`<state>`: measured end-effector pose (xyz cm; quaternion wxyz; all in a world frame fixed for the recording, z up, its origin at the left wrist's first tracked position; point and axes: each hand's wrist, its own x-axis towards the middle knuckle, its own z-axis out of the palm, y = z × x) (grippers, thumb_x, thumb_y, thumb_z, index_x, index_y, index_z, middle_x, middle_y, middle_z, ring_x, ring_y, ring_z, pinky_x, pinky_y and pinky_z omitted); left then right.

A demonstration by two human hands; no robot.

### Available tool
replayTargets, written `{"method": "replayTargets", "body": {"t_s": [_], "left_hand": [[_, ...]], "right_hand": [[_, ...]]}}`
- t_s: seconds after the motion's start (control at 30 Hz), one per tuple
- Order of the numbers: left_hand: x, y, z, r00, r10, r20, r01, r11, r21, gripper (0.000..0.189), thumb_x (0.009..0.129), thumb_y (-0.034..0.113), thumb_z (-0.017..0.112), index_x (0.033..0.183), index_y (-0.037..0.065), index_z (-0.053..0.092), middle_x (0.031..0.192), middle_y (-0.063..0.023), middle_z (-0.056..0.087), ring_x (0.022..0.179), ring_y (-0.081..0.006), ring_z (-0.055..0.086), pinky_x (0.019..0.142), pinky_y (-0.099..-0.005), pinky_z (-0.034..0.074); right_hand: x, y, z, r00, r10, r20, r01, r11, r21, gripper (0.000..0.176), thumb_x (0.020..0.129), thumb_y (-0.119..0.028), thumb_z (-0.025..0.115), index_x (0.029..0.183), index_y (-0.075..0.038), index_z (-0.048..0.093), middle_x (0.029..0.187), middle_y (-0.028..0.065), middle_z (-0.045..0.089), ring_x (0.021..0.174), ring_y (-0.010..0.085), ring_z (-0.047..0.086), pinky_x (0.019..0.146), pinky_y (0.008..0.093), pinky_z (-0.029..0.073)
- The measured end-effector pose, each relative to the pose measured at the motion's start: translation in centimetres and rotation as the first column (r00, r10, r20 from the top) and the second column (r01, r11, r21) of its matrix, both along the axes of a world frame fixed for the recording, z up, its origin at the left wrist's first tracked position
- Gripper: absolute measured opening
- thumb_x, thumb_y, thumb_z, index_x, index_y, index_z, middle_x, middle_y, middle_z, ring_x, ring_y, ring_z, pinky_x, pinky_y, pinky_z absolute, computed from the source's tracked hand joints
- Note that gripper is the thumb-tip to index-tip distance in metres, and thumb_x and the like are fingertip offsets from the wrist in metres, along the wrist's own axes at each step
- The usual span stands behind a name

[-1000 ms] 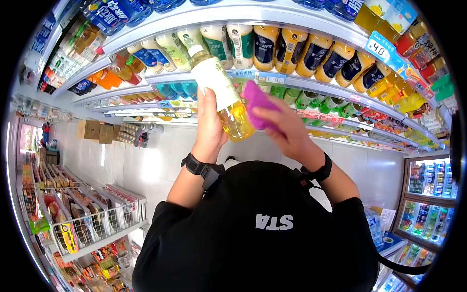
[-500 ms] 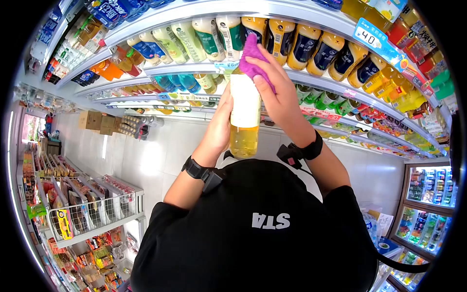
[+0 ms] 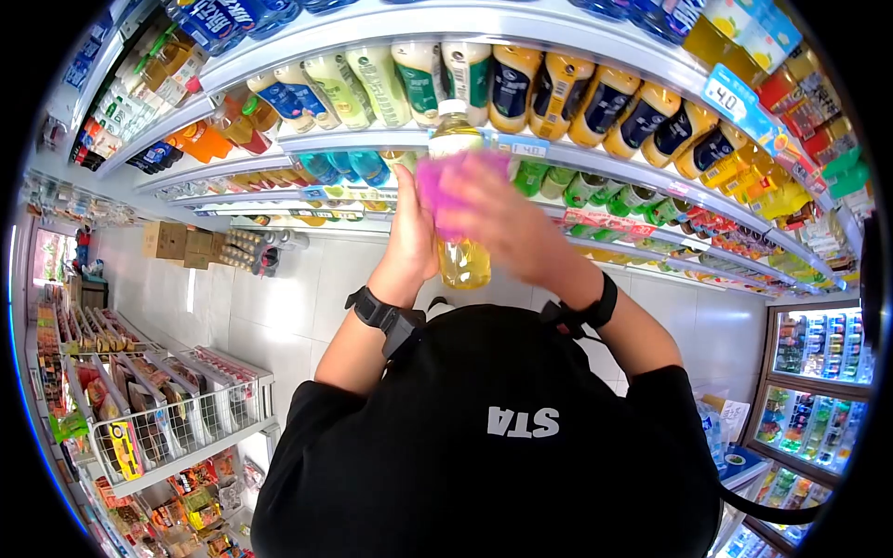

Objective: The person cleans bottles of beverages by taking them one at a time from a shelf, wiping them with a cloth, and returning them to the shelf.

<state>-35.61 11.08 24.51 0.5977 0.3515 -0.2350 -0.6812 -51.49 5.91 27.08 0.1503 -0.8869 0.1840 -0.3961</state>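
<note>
A bottle of yellow drink (image 3: 465,264) with a white cap and a pale label stands roughly upright in front of my chest. My left hand (image 3: 410,226) is closed around its left side. My right hand (image 3: 510,223), smeared by motion, presses a purple cloth (image 3: 435,191) against the bottle's front. The cloth covers most of the label. Behind the bottle's neck runs a shelf edge with a price tag (image 3: 523,149).
Shelves of bottled drinks (image 3: 595,110) curve across the front, close beyond my hands. Cardboard boxes (image 3: 166,240) sit on the floor at the left. A wire rack of packaged snacks (image 3: 186,409) stands at lower left, and glass-door fridges (image 3: 807,418) at the right.
My right hand has brought the purple cloth down from the bottle's top to its label. The white cap now shows. My left hand keeps its hold.
</note>
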Motion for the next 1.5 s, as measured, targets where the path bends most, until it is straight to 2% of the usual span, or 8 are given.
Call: {"method": "replayTargets", "body": {"t_s": [0.13,0.33,0.47,0.67,0.77,0.93,1.0,1.5], "left_hand": [[3.7,-0.9,-0.2,0.993,-0.005,-0.119,-0.001,0.999,-0.046,0.082,0.094,0.073,0.013,0.145,0.013,0.034,0.126,-0.0158,0.059,0.104,-0.0325,0.065,0.091,-0.0444,0.055],[6.2,-1.3,-0.9,0.954,0.023,0.298,0.047,0.973,-0.226,0.083,0.094,0.071,0.007,0.15,0.013,0.028,0.135,-0.0139,0.054,0.117,-0.0277,0.059,0.095,-0.0426,0.053],[7.8,-0.9,-1.1,0.985,-0.11,0.136,0.123,0.988,-0.088,0.087,0.095,0.072,0.008,0.151,0.009,0.028,0.149,-0.0137,0.041,0.137,-0.0271,0.042,0.111,-0.0432,0.036],[12.6,-1.8,-7.7,0.973,-0.067,-0.222,0.066,0.998,-0.011,0.078,0.098,0.066,0.028,0.15,0.009,0.024,0.137,-0.0131,0.05,0.124,-0.0269,0.052,0.104,-0.0407,0.044],[14.6,-1.4,-9.7,0.953,-0.008,0.304,0.052,0.989,-0.136,0.082,0.083,0.007,0.075,0.149,0.008,0.027,0.132,-0.0077,0.051,0.12,-0.0183,0.051,0.099,-0.0343,0.045],[15.0,-3.0,-12.8,0.823,-0.03,0.567,0.16,0.97,-0.182,0.075,0.075,0.006,0.081,0.139,0.007,0.041,0.126,-0.0079,0.056,0.116,-0.021,0.055,0.097,-0.0355,0.046],[14.6,-4.2,-14.2,0.448,0.137,0.883,0.257,0.927,-0.275,0.073,0.07,0.0,0.083,0.132,0.009,0.045,0.131,-0.0104,0.055,0.119,-0.0268,0.055,0.101,-0.0368,0.045],[9.7,-9.1,-20.6,0.264,0.511,0.818,-0.087,0.857,-0.507,0.055,0.07,0.005,0.081,0.119,0.006,0.057,0.116,-0.0128,0.059,0.11,-0.0349,0.055,0.099,-0.0445,0.043]], "right_hand": [[1.2,1.7,-1.7,0.892,0.416,-0.176,-0.427,0.903,-0.034,0.024,0.089,-0.01,0.061,0.112,-0.015,0.066,0.139,0.0056,0.054,0.133,0.0277,0.048,0.106,0.0455,0.041],[4.8,-1.0,-0.9,0.964,0.157,-0.214,-0.197,0.963,-0.182,0.033,0.085,-0.014,0.064,0.118,-0.015,0.064,0.137,0.0022,0.056,0.136,0.0233,0.046,0.109,0.047,0.039],[7.2,-1.8,-0.8,0.984,-0.166,-0.063,0.169,0.984,0.049,0.041,0.085,-0.004,0.059,0.125,-0.014,0.06,0.145,0.0062,0.05,0.139,0.0305,0.04,0.11,0.0478,0.037],[5.8,1.8,-4.4,0.891,0.316,-0.325,-0.199,0.917,0.346,0.032,0.089,-0.003,0.056,0.118,-0.012,0.064,0.134,0.0048,0.059,0.126,0.0276,0.055,0.095,0.0362,0.049],[0.4,1.9,-7.1,0.949,0.077,-0.306,0.141,0.763,0.63,0.035,0.084,0.0,0.058,0.117,-0.01,0.065,0.125,0.0063,0.063,0.103,0.0223,0.065,0.075,0.0318,0.053],[-2.9,5.4,-10.3,0.933,-0.341,-0.118,0.237,0.332,0.913,0.028,0.098,-0.007,0.051,0.123,-0.005,0.063,0.097,0.0033,0.065,0.075,0.01,0.056,0.065,0.0228,0.045],[-3.0,6.6,-11.2,0.91,-0.404,-0.09,0.198,0.234,0.952,0.028,0.102,-0.01,0.048,0.125,-0.004,0.061,0.091,0.0016,0.063,0.073,0.0068,0.052,0.064,0.0212,0.043],[-5.8,7.7,-12.3,0.881,-0.442,-0.169,0.273,0.182,0.945,0.027,0.101,-0.01,0.051,0.125,-0.005,0.063,0.079,-0.0007,0.057,0.068,0.0069,0.05,0.062,0.0218,0.043]]}}
